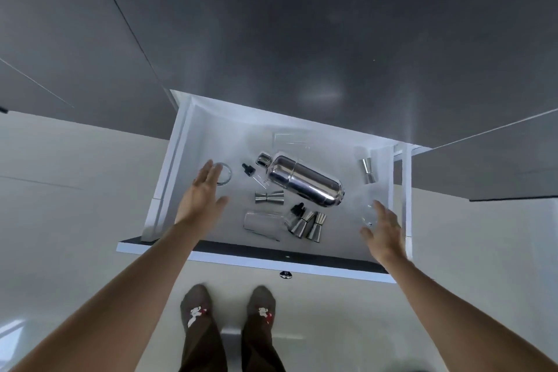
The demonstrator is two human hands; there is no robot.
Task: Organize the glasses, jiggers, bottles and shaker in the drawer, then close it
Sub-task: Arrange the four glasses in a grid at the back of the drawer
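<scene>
An open white drawer (187, 130) holds scattered barware. A shiny steel shaker (305, 180) lies on its side in the middle. Steel jiggers lie at the centre (269, 197), front (308, 225) and back right (369, 170). Two small dropper bottles with black caps lie left of the shaker (255, 174) and below it (294, 213). Clear glasses rest at the back (291, 142), left (225, 174), front (261, 222) and right (370, 216). My left hand (202, 190) hovers open over the left glass. My right hand (383, 232) is open beside the right glass.
The drawer's front panel (241, 258) with a small metal knob (285, 274) faces me above my socked feet (229, 311). Dark grey cabinet fronts (302, 39) rise behind the drawer. Pale floor lies on both sides.
</scene>
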